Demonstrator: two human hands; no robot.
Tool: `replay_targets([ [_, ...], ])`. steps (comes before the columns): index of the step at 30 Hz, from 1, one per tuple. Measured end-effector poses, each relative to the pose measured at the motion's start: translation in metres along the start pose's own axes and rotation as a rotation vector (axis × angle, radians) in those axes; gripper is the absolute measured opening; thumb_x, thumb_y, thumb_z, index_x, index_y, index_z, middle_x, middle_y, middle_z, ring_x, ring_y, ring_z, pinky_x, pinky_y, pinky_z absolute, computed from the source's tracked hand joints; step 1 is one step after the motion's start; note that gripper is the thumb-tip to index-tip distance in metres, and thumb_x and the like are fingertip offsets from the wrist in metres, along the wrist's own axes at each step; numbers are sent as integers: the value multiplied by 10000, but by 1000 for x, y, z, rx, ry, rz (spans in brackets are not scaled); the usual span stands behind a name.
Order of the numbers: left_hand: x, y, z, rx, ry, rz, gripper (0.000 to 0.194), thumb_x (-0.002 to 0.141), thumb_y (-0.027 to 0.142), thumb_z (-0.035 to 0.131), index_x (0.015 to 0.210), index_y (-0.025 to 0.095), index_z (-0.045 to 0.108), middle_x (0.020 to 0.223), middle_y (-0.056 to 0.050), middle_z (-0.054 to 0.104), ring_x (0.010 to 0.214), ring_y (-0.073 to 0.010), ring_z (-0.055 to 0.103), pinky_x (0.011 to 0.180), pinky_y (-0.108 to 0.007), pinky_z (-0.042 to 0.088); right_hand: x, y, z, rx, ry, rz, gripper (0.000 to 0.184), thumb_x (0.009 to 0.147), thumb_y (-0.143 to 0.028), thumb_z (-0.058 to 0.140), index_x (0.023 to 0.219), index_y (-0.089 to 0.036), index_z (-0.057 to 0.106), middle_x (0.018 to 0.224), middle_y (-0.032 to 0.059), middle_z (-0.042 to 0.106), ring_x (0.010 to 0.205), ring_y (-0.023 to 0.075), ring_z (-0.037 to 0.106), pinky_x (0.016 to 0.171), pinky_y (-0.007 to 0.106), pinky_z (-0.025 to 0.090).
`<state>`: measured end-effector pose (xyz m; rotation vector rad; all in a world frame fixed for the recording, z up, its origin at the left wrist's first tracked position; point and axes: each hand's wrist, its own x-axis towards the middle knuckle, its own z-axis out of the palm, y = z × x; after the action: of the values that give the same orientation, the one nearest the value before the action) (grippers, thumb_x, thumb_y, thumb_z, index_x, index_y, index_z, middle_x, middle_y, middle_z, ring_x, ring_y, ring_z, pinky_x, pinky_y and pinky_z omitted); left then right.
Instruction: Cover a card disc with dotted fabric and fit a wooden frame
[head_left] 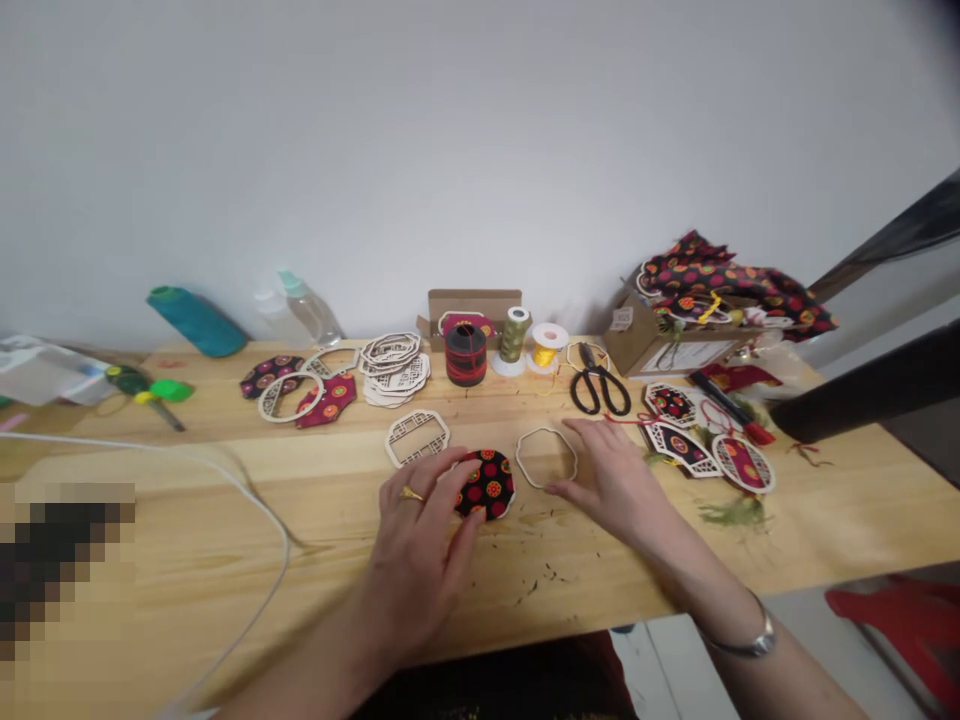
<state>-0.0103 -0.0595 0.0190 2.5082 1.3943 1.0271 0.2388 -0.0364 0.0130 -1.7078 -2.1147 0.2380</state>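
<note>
My left hand (426, 520), with a ring on one finger, grips an octagonal piece covered in black fabric with red and orange flowers (489, 486). Its fingers and thumb rest on the left part, hiding that side. Just right of it lies a thin, open wooden outline frame (519, 462) with notched corners. My right hand (611, 480) is at that frame's right side, thumb and fingers spread apart; whether the thumb touches it I cannot tell. Behind my left hand is a wooden lattice frame (395, 425), partly next to its fingertips.
Behind stand a black spool of red cord (466, 362), a green thread cone (513, 338) and a yellow spool (547, 345). Black scissors (598, 385) lie near my right hand. Stacked lattice frames (396, 372) and finished panels (679, 448) flank them. A white cable (277, 530) crosses the left.
</note>
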Motion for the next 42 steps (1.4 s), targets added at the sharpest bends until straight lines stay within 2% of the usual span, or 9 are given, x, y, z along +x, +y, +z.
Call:
replay_targets([
  [4, -9, -9, 10, -54, 32, -117, 408, 871, 173, 545, 1261, 201, 430, 1164, -110, 597, 1103, -259, 529, 957, -470, 445, 0, -3, 11, -88, -38, 22, 691, 729, -439, 701, 1310, -130, 490, 1226, 174, 602, 1159, 362, 505, 904, 524, 454],
  [9, -16, -20, 21, 15, -44, -194, 572, 802, 298, 658, 1306, 187, 410, 1160, -118, 606, 1171, -325, 454, 967, -514, 422, 0, -5, 16, -128, -52, 35, 645, 746, -421, 681, 1302, -146, 500, 1195, 162, 617, 1126, 361, 518, 874, 519, 454],
  [14, -20, -22, 27, 20, -114, -196, 728, 745, 386, 710, 1354, 171, 374, 1176, -143, 610, 1210, -354, 413, 981, -541, 382, 0, -6, 18, -108, -45, 38, 602, 761, -398, 665, 1296, -170, 508, 1162, 155, 633, 1103, 354, 535, 872, 502, 453],
  [19, -20, -22, 31, 7, -116, -218, 631, 789, 370, 662, 1323, 137, 420, 1127, -155, 629, 1207, -353, 416, 971, -545, 388, 1, -2, 17, -47, -30, 80, 664, 738, -442, 664, 1308, -143, 502, 1131, 174, 636, 1085, 362, 544, 871, 509, 455],
  [23, -19, -23, 27, -45, -14, -206, 478, 847, 307, 601, 1279, 153, 465, 1104, -130, 632, 1168, -317, 455, 982, -511, 406, -2, 2, 13, 122, 2, 131, 780, 712, -462, 686, 1386, -177, 416, 1125, 150, 632, 1071, 330, 565, 887, 485, 460],
  [27, -18, -20, 14, -105, 95, -233, 355, 886, 197, 528, 1240, 194, 489, 1163, -99, 617, 1132, -260, 489, 979, -462, 430, -7, -3, 9, 218, 10, 64, 810, 719, -467, 694, 1411, -195, 373, 1165, 132, 608, 1089, 294, 566, 940, 465, 447],
  [30, -19, -20, 6, -91, 120, -226, 340, 884, 144, 501, 1219, 198, 494, 1232, -101, 585, 1156, -245, 494, 997, -453, 419, -10, -3, 11, 189, 8, 32, 784, 716, -451, 692, 1391, -183, 397, 1155, 139, 613, 1082, 308, 565, 930, 483, 448],
  [36, -19, -39, 5, 73, 48, -339, 442, 840, 168, 536, 1274, 173, 448, 1207, -128, 591, 1124, -301, 504, 968, -517, 417, 1, 4, 15, 58, 88, 67, 750, 699, -458, 678, 1350, -157, 456, 1082, 159, 652, 1038, 366, 565, 847, 532, 462],
  [42, 0, -43, 5, 176, -110, -348, 506, 843, 231, 563, 1327, 139, 448, 1091, -136, 660, 1139, -344, 444, 911, -516, 428, 14, -12, 9, 133, 84, 0, 749, 710, -466, 682, 1357, -183, 435, 1111, 146, 640, 1038, 339, 571, 884, 507, 460],
])
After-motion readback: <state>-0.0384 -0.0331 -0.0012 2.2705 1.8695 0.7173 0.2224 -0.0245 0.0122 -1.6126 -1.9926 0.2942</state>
